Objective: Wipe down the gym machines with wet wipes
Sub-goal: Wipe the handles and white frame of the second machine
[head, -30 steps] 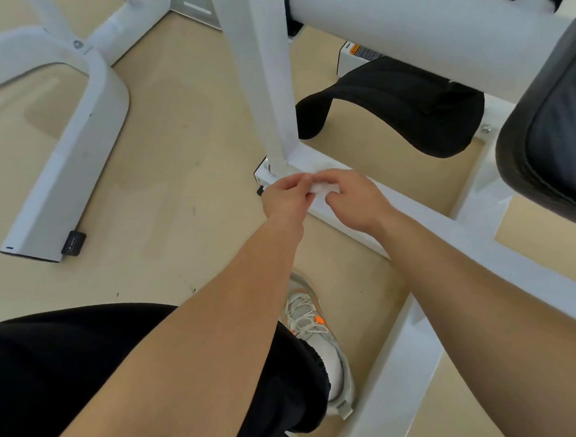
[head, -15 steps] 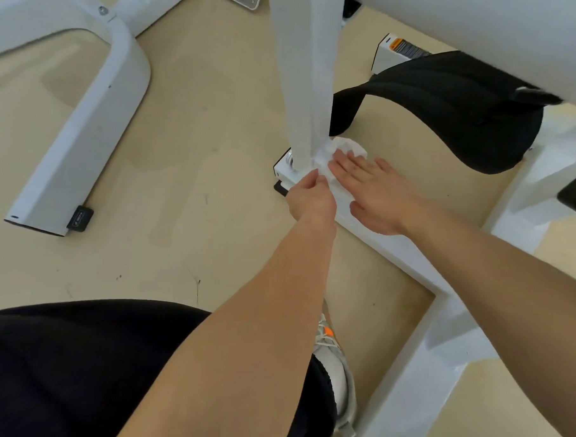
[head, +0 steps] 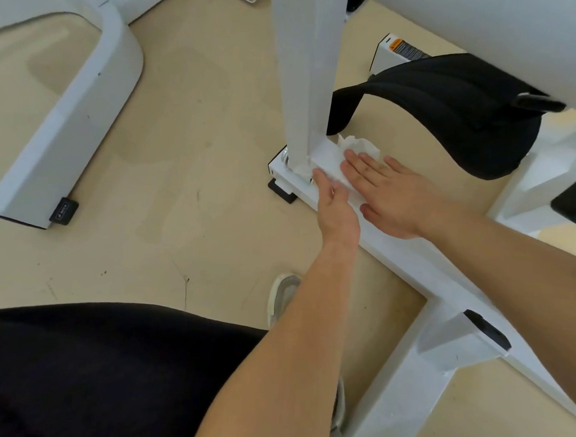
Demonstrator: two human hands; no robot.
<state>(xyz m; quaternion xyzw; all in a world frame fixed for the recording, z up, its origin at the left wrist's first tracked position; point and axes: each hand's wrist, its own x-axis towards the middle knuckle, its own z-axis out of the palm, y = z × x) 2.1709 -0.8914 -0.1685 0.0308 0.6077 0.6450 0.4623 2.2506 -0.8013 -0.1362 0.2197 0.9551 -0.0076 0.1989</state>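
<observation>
- The wet wipe [head: 357,145] is spread on top of the white base bar [head: 410,256], tight against the foot of the upright post [head: 303,70]. Its far end is bunched up at twelve o'clock.
- Right hand [head: 396,196] comes in from four o'clock, flat and wide, with straight fingers pressing the wipe onto the bar. That flat palm looks chosen to keep as much damp cloth as possible on the paint.
- Left hand [head: 335,204] reaches from six o'clock, fingertips on the wipe's near edge by the post. It seems to be anchoring the sheet so it won't ruck up, but I can't tell whether it nips that edge or only pins it.
- My read is that the corner where post meets bar is the target. The wipe is laid out there ready to be drawn along the bar towards five o'clock.
- A black rubber foot [head: 283,190] sits under the bar's end, at eight o'clock from the wipe.
- At two o'clock a curved black pad [head: 449,109] hangs over the bar, near the wipe but clear of it.
- Behind the pad, at one o'clock, there's a box end with an orange warning label [head: 403,48].
- Well apart at nine o'clock, another machine's white leg [head: 63,126] rests on the tan floor [head: 184,147].
- Down at six o'clock there's a pale shoe [head: 281,294] and a black-clad leg [head: 91,375], so the person looks to be crouched low to reach the frame.
</observation>
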